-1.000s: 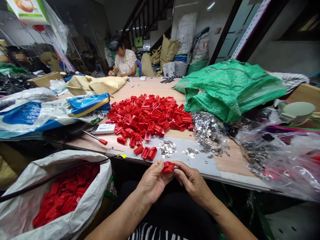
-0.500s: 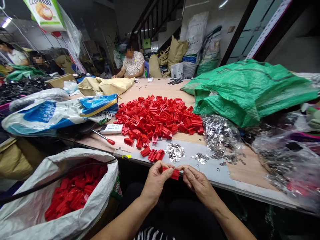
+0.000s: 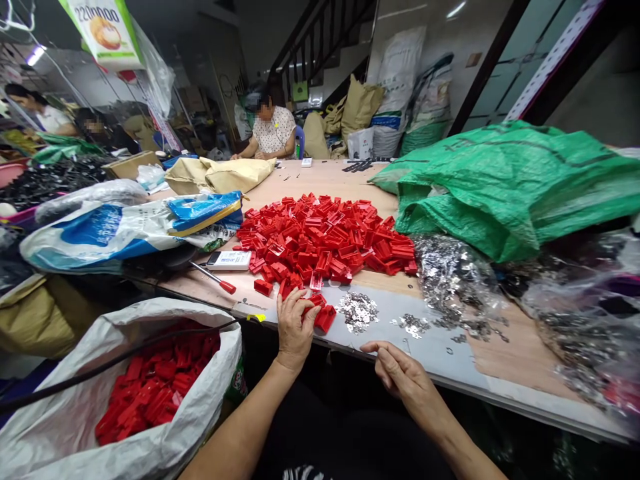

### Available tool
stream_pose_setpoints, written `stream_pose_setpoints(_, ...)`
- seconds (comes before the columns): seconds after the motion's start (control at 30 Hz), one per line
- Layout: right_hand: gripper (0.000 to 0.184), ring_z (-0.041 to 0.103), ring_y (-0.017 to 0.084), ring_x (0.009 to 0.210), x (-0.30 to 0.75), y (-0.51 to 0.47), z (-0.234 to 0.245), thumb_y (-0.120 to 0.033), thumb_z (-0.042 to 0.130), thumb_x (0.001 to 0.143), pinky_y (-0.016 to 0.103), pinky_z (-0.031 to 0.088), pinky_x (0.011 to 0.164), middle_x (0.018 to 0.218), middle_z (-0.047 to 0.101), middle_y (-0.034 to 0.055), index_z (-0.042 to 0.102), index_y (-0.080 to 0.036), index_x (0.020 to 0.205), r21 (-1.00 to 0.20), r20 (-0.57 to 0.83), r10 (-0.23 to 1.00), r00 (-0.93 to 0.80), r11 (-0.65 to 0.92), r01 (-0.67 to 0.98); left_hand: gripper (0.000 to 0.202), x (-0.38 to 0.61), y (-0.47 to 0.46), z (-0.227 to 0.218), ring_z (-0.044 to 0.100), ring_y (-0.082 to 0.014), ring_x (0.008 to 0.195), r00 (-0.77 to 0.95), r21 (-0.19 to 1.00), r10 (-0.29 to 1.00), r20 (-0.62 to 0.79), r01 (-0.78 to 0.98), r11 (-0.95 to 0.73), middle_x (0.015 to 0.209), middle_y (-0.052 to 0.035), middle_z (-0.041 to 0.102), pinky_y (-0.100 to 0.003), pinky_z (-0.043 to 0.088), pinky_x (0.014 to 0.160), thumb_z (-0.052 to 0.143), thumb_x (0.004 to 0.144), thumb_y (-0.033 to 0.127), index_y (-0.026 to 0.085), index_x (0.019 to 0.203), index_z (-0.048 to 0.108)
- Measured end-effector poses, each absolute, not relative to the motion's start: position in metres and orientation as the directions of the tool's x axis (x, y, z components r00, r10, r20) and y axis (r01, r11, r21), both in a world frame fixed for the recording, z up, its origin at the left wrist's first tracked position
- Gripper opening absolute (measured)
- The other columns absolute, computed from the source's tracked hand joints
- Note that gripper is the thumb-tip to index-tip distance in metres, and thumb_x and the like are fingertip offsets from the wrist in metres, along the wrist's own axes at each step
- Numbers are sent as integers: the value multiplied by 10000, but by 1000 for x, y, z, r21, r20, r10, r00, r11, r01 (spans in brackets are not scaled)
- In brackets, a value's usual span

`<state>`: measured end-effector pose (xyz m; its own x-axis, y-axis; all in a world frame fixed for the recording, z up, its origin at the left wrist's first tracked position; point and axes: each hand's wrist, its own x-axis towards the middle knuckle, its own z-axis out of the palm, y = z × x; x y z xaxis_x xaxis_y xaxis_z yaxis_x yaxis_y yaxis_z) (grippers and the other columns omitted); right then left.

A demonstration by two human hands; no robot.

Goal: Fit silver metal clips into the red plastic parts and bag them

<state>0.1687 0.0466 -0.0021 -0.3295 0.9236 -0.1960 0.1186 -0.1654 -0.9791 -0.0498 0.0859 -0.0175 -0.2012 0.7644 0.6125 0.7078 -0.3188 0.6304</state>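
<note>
My left hand (image 3: 295,330) is at the table's front edge, its fingers and thumb curled round a small red plastic case (image 3: 314,301) that they partly cover. Touching that spot is another red plastic case (image 3: 325,319), open-sided and hollow. Farther right, my right hand (image 3: 400,370) hovers just off the edge, index finger forward and the others curled in. Whether anything small sits in its pinch is hidden. Between the hands lies a little heap of flat silvery metal pieces (image 3: 358,312). Behind it spreads a large pile of red plastic cases (image 3: 325,237).
A white sack (image 3: 200,400) of red cases stands open at lower left. On the table are a red-handled screwdriver (image 3: 226,287), a white box (image 3: 229,260), a green sack (image 3: 510,180) and a clear bag (image 3: 447,267) of metal pieces. A co-worker (image 3: 273,130) sits opposite.
My hands have parted. The left moved up and left onto the red cases at the edge; the right stayed low. The red case held between them earlier no longer shows there.
</note>
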Motion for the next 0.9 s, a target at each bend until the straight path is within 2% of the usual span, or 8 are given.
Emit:
stream_pose_setpoints(0.2,488,266,83,466,176,46,-10,-623,474,866,230,181,448,573,357,-65,605,-188,1046,-975,-220,925,-309,-202,91,97,-46,75,-24,555,-286,1157,-152,571,801,579,778,-265,1178,-111,645,-587,278,1063,588,870,295,214,916,616)
stream_pose_setpoints(0.33,470,253,78,465,176,46,-14,-602,467,882,225,164,437,574,363,-65,599,-183,1049,-974,-226,920,-321,-213,74,339,-40,73,-25,511,-348,1184,-108,496,811,576,834,-241,1225,-154,605,-585,324,1025,708,756,390,198,1005,583)
stream_pose_setpoints(0.53,457,247,77,464,174,47,-15,-597,467,885,226,159,437,578,364,-65,592,-182,1030,-973,-230,915,-331,-221,65,291,-35,74,-27,528,-341,1121,-109,453,804,584,866,-211,1161,-131,622,-539,389,967,664,732,156,209,1003,572)
stream_pose_setpoints(0.73,451,251,75,473,177,47,-20,-586,455,897,229,161,444,585,364,-64,583,-179,1044,-971,-240,911,-335,-234,59,284,-37,76,-23,532,-292,1032,-64,455,811,581,852,-259,1070,-93,635,-478,455,896,618,715,81,202,968,572)
stream_pose_setpoints(0.9,476,263,75,475,178,46,-22,-610,464,881,234,170,448,585,365,-61,593,-182,1044,-968,-248,912,-326,-241,65,266,-38,75,-16,544,-242,978,-84,546,787,612,764,-343,1002,-73,625,-442,447,921,590,711,34,193,924,572)
